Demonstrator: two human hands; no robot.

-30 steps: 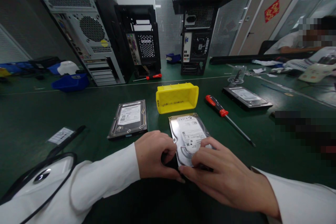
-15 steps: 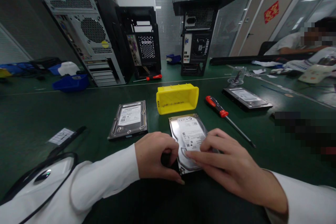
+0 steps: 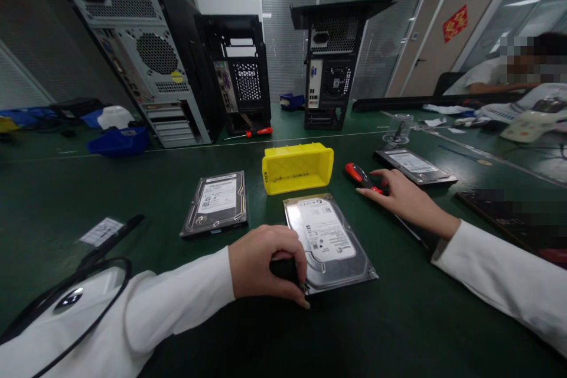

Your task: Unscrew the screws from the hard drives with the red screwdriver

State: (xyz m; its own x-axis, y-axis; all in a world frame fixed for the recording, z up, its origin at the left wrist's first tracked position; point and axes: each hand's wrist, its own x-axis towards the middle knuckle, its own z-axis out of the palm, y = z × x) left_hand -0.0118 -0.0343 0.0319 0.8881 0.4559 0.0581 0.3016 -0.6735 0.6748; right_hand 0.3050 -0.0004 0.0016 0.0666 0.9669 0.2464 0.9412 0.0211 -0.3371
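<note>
A silver hard drive (image 3: 328, 236) with a white label lies flat at the front of the table. My left hand (image 3: 270, 260) curls round its near left corner, fingers against the side and thumb low at the front edge. To the right, my right hand (image 3: 407, 198) straddles a red and black screwdriver (image 3: 358, 174), thumb and fingers apart on either side of the handle's lower end. The screwdriver still lies on the table, its shaft partly hidden by the hand. Behind the silver drive, a yellow bin (image 3: 297, 168) is tipped with its opening towards me, small dark bits inside.
A second hard drive (image 3: 217, 201) lies left, a third (image 3: 416, 165) at right. Computer cases (image 3: 162, 53) stand along the back with a blue bin (image 3: 119, 140) and another screwdriver (image 3: 254, 132). A clear cup (image 3: 398, 130) stands back right. A person (image 3: 496, 74) sits far right.
My right hand has left the silver hard drive and moved right and away from me to the screwdriver, its fingers spreading. My left hand stays at the drive's corner.
</note>
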